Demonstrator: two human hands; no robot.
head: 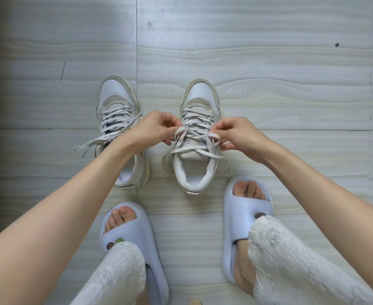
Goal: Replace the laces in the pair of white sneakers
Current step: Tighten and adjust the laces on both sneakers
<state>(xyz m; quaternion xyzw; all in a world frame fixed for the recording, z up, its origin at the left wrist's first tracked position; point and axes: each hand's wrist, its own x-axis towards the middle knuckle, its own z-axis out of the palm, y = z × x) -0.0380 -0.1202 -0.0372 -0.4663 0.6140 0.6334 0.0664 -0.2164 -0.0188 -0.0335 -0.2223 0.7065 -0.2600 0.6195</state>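
Two white sneakers stand side by side on the floor, toes pointing away from me. The right sneaker (197, 137) is laced, and its lace (194, 140) forms two loops over the tongue. My left hand (152, 128) pinches the left loop. My right hand (236, 137) pinches the right loop beside the shoe's right edge. The left sneaker (117, 119) is laced too, but its lace ends (93, 144) trail loose to the left across the floor. My left forearm crosses over that shoe's rear half.
The pale wood-grain floor (269, 62) stretches all round the shoes. My feet in light blue slides (242, 216) rest just behind the sneakers, with patterned white trouser legs (291, 260) above them.
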